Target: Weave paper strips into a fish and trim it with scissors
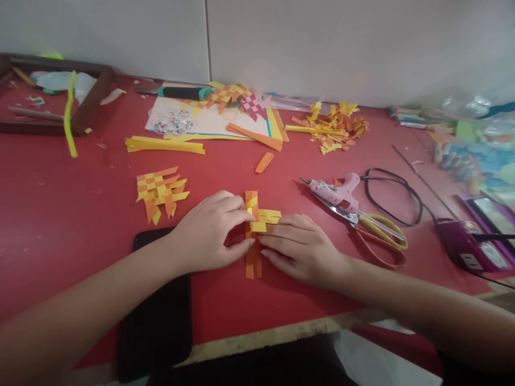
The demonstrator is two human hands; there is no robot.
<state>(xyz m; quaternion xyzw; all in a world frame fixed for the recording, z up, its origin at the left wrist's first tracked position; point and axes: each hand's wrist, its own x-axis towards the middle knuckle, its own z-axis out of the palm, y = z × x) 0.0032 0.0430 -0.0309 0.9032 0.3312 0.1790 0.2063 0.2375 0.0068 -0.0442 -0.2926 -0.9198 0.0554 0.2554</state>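
Note:
Orange and yellow paper strips point(253, 262), partly woven into a cross, lie on the red table between my hands. My left hand point(219, 230) is curled at their left edge, with the index fingertip on the weave and the thumb lower down by the orange strips. From the right, my right hand point(306, 249) has its fingers drawn together against the yellow strips point(269, 216) and the orange ones below. A woven orange-and-yellow paper fish point(159, 190) lies to the left of my left hand. Parts of the weave are hidden under my fingertips.
A black phone point(161, 311) lies under my left forearm. To the right are a pink glue gun point(333, 190), scissors point(382, 236) and a black cord point(396, 185). Behind lie yellow strips point(164, 145), paper scraps point(333, 128) and a brown tray point(96, 96).

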